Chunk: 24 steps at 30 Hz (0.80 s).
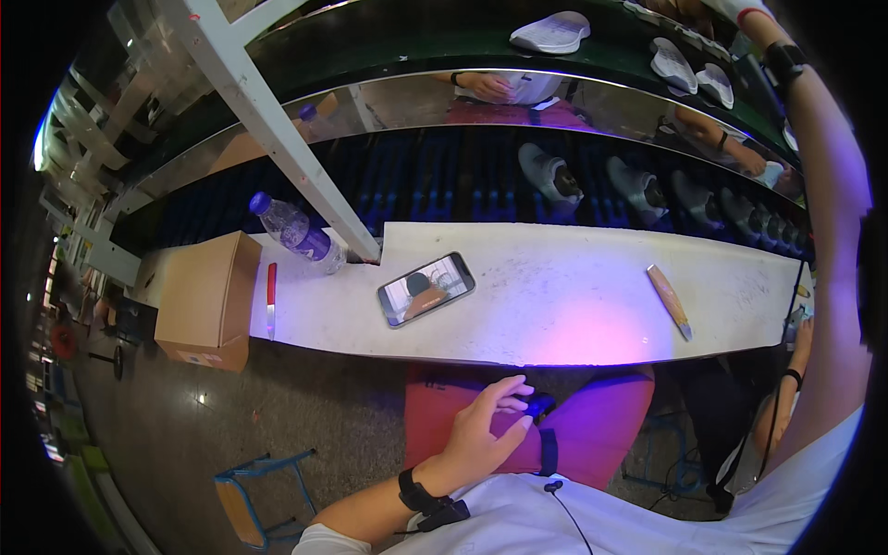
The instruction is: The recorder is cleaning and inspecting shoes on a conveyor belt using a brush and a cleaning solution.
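My left hand [483,427] hovers over my lap, its fingers loosely bent and apart from the thumb, with nothing visible in the grip. Close to its fingertips is a small black object [540,407], too dark to name. My right arm stretches up along the right side. Only a bit of my right hand [737,7] shows at the top edge, in what looks like a white glove with a red cuff; its fingers are out of the picture. Below it, white shoe soles [673,67] lie on the dark green upper belt [416,57].
Grey shoes [638,188] line the lower roller conveyor [435,176]. The white bench [555,314] bears a phone [425,289], a wooden-handled knife [668,301], a red-handled knife [271,301], a bottle [296,231] and a cardboard box [208,296]. A metal post [277,139] rises behind. A co-worker's arm [791,384] is at right.
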Available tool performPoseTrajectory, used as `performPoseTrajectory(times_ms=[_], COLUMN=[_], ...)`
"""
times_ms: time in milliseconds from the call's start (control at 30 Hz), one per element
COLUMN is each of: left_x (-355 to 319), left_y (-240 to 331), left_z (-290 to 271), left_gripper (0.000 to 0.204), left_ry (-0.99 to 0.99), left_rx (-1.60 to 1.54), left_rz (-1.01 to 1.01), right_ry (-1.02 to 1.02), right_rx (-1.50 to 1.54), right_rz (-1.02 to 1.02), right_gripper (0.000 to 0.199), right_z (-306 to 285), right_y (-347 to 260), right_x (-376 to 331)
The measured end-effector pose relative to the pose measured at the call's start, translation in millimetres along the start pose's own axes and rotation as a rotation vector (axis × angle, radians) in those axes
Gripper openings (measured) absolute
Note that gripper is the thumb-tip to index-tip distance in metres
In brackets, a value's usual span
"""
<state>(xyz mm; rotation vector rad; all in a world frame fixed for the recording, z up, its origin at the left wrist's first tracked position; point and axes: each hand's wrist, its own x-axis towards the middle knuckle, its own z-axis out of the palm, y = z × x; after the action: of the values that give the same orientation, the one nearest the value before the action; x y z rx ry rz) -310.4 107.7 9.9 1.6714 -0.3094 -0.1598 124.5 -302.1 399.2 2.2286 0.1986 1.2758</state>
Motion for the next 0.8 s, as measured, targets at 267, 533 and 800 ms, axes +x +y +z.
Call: performPoseTrajectory(times_ms=[267,533,800], left_x=[63,353,480], left_y=[-14,-58,-143], left_z=[-30,-1,80], left_gripper=[0.049,0.052,0.082], left_ry=[-0.034,0.255,0.679], left_rx=[0.259,0.548,0.615], left_rz=[0.092,0.203,-0.569], right_ry=[-0.448,-0.536,-0.248], right_rx=[0.642,0.783,0.703], right_rz=[0.021,0.103,0.14], right_gripper=[0.058,0.059,0.049], right_z=[-83,-76,-32], right_y=[-183,-172,-185], right_x=[-84,-101,-100])
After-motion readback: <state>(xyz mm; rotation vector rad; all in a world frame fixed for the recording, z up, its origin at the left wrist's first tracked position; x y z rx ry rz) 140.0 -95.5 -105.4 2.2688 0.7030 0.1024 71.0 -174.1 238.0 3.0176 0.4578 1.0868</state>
